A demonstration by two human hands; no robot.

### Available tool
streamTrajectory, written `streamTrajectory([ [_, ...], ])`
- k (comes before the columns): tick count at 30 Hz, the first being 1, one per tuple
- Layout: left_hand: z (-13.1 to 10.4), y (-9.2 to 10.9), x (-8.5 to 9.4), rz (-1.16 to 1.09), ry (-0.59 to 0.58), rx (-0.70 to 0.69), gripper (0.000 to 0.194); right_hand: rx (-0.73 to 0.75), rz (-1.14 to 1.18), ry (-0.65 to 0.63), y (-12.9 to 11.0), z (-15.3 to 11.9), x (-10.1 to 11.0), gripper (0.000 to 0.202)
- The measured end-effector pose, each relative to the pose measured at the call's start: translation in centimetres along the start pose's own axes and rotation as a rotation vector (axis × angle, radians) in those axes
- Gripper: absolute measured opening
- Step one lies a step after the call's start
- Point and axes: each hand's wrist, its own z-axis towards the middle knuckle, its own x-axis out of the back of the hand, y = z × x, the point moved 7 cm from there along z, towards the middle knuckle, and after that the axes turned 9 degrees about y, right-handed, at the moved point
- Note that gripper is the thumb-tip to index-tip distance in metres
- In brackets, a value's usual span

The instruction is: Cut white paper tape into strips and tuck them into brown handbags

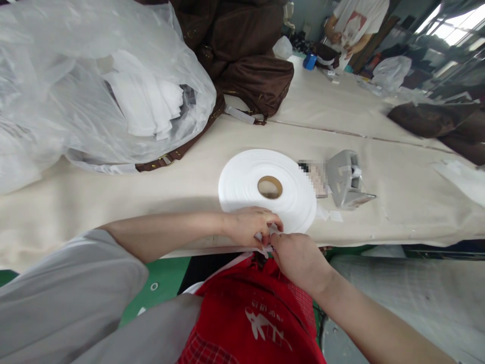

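Both hands meet at the near edge of a cream-coloured, cloth-like worktop (pixel 182 194), just in front of a large flat roll of white strip material (pixel 242 174) with a brown cardboard core. Left hand (pixel 252 226): fingers curled, gripping a thin, crumpled white strip (pixel 265 253); its wrist lies over the roll's near rim. Right hand (pixel 299 255): fingertips pinching the same strip, close against the left. Cannot tell whether the strip joins the roll. Directly below: a red apron with a white print (pixel 261 313).

Right of the roll: a grey, wedge-shaped holder (pixel 341 179), tape on its side, beside a pixelated patch. Far left: clear plastic sheeting (pixel 76 45) around a stack of white strips (pixel 146 103). Behind, dark brown bags with buckled straps (pixel 253 83). Beyond, upper right, a co-worker in a white printed shirt (pixel 358 20), hands at a dark item.
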Motion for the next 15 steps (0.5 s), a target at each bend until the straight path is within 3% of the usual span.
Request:
streamTrajectory([
  [4,-0.2,0.5,0.2,-0.084,-0.098,-0.076,0.008,0.012,-0.032,-0.012,0.0,-0.3,0.0,0.020],
  [8,-0.1,0.6,0.7,-0.102,-0.146,-0.064,0.010,-0.018,-0.005,-0.035,0.8,-1.4,0.2,0.015],
  [15,-0.2,0.9,0.2,0.032,-0.081,-0.024,0.010,-0.095,0.178,0.027,2.6,-4.4,0.4,0.004],
])
